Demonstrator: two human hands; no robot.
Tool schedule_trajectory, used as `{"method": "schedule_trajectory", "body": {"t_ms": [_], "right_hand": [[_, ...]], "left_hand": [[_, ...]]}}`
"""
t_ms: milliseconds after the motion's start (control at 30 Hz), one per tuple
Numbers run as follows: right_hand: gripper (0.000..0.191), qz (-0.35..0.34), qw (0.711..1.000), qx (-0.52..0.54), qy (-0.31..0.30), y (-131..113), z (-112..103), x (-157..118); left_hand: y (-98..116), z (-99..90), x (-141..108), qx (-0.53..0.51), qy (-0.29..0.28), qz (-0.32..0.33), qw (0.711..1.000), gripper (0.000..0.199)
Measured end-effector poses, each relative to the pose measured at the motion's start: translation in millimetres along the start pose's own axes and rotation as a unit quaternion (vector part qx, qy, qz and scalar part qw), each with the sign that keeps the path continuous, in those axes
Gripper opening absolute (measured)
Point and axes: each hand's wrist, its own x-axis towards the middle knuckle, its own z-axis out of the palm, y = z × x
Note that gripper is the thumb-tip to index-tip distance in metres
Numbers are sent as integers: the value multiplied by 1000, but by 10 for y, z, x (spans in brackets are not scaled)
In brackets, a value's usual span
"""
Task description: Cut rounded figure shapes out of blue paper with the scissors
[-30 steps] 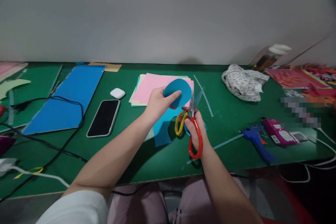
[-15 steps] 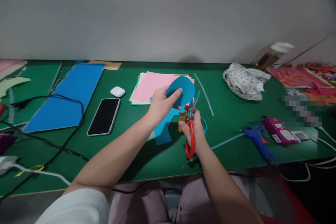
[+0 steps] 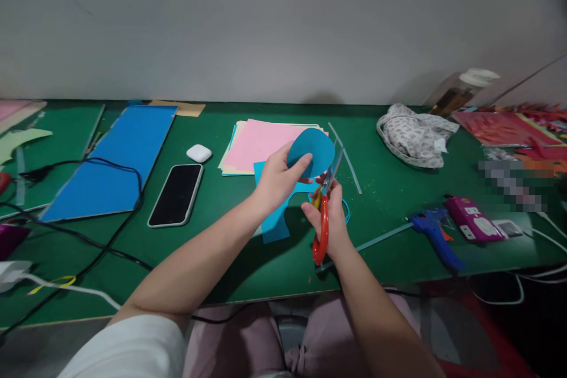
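Between the thumb and fingers of my left hand is a round piece of blue paper, held tilted above the table. My right hand grips red-handled scissors, their blades pointing up beside the circle's right edge. A yellow object, too covered by my fingers to name, shows in the same hand. Under my hands lies a cut blue paper sheet with a curved edge. Behind the circle is a stack of coloured paper, pink on top.
To the left are a phone, a white earbud case, a blue board and black cables. A blue glue gun, purple box, patterned cloth and bottle stand right.
My left hand and the blue circle have shifted slightly right. The scissors now tilt a little more to the right, and their blades look closer together.
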Motion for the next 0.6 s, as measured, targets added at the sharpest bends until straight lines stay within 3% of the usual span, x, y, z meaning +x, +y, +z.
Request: {"method": "schedule_trajectory", "body": {"t_ms": [600], "right_hand": [[68,9,1000,21,-4,15,-15,19]], "left_hand": [[52,66,-36,10,-6,-24,1000,35]]}}
